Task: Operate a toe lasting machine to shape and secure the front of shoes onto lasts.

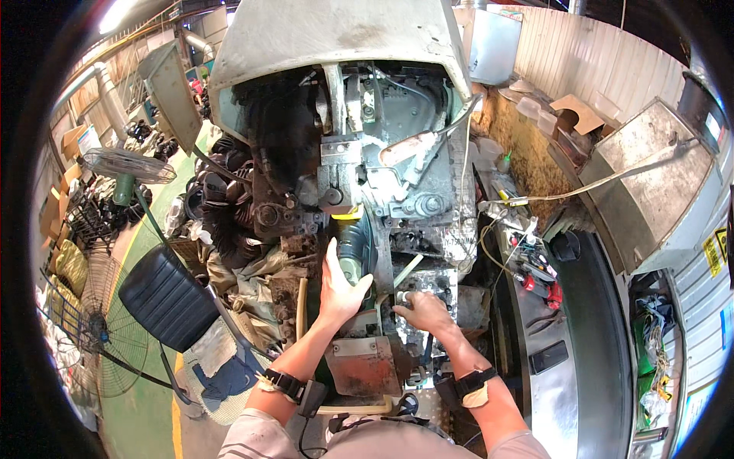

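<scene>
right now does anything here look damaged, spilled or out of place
Yes: the plate below the left hand is rusty and worn, and the machine is caked in dark grime. The right hand rests on a small part; nothing looks spilled.
</scene>
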### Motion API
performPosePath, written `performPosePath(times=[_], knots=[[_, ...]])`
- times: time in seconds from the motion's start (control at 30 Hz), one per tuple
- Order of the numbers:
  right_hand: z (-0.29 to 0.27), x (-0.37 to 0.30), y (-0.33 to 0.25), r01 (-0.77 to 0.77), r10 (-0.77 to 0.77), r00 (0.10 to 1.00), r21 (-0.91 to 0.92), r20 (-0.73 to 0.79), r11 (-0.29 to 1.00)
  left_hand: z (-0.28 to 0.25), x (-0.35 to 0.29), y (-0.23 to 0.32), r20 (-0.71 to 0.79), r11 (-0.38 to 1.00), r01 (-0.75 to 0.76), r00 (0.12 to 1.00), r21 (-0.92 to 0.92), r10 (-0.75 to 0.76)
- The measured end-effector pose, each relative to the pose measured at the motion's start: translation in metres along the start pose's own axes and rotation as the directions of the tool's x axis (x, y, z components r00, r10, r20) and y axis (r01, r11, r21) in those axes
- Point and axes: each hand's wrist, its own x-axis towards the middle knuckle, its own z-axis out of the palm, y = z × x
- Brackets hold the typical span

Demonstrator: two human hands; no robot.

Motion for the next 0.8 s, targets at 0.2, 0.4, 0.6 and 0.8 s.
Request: performPosePath(times=[0.2,0.4,0.6,0.8], knots=[[0.0013,-0.0006,0.0000,0.018,-0.018,0.999,-0.009,-0.037,1.000,0.0003,0.0003,-0.0007,-0.009,1.000,-0.012,1.000,0.000,0.012],[-0.0015,-0.0009,-0.0018,-0.004,0.004,1.000,0.013,-0.014,1.000,-0.0002,0.0004,-0.0008,0.004,0.999,0.020,1.000,-0.036,-0.020],[-0.0055,-0.0035,-0.0068,-0.003,0.004,1.000,0.031,-0.029,1.000,-0.0004,0.0001,0.0004,-0.001,1.000,0.006,1.000,-0.013,-0.006],[-0.0053,-0.0030,-0.0054,-0.004,0.006,0.999,0.040,-0.033,0.999,-0.0015,-0.0002,0.0017,-0.002,1.000,0.001,1.000,-0.012,-0.001]])
